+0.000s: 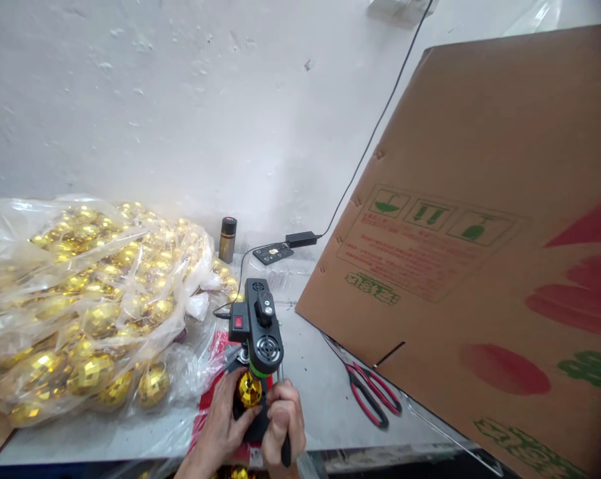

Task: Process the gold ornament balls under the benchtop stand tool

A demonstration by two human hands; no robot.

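Near the front edge of the table stands a small black drill press (264, 326) with a red switch on its side. Under its head sits a gold mirrored ball (249, 390). My left hand (223, 419) holds the ball, with its fingers on the left side and its thumb across the front. My right hand (284, 422) is wrapped round the machine's lever, whose black end points down below the fingers. The drill's tip is hidden behind the head and the ball. Red material (205, 399) lies under the machine's base.
Clear plastic bags of gold balls (100, 313) fill the left side. A dark bottle (227, 239), a phone (273, 253) and a power adapter (301, 239) stand behind. Red-handled scissors (373, 394) lie right, beside a large cardboard box (460, 266). A cable runs up the wall.
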